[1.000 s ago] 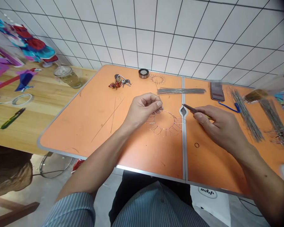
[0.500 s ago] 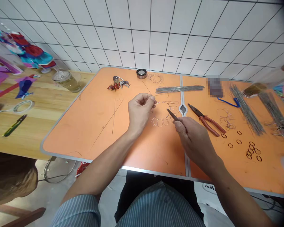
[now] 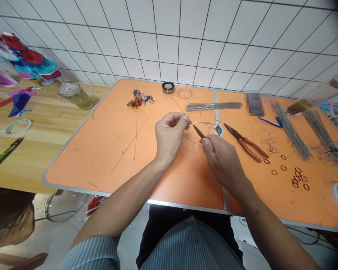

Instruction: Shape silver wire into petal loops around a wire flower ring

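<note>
Fingers on the left hand (image 3: 170,137) were pinched tight on thin wire at the far left side of a looped wire ring (image 3: 193,142). That ring was near the middle of the orange table (image 3: 115,150), under and between the two hands. The right hand (image 3: 225,153) was closed around a dark tool (image 3: 198,131) with a thin tip. The tip pointed far and left, right beside the left fingertips. It was too small to tell if the tip bit the wire or only sat next to it.

Some things could have gone wrong. The tip could have slipped off the wire and poked a finger, because they were so close. A hard pull could have bent the round shape or squashed the loops, as the wire was so thin. The loops could have caught on each other, or on the right hand, which was just beside them. A loose wire end could have pricked the skin if the pinch got weak.

Farther away lay a bundle of straight wires (image 3: 214,107), and a sleeve could have dragged them if it brushed past. To the right were pliers with red handles (image 3: 243,142), and nearer and farther right were small dark rings (image 3: 283,168) that a bump could have scattered.
</note>
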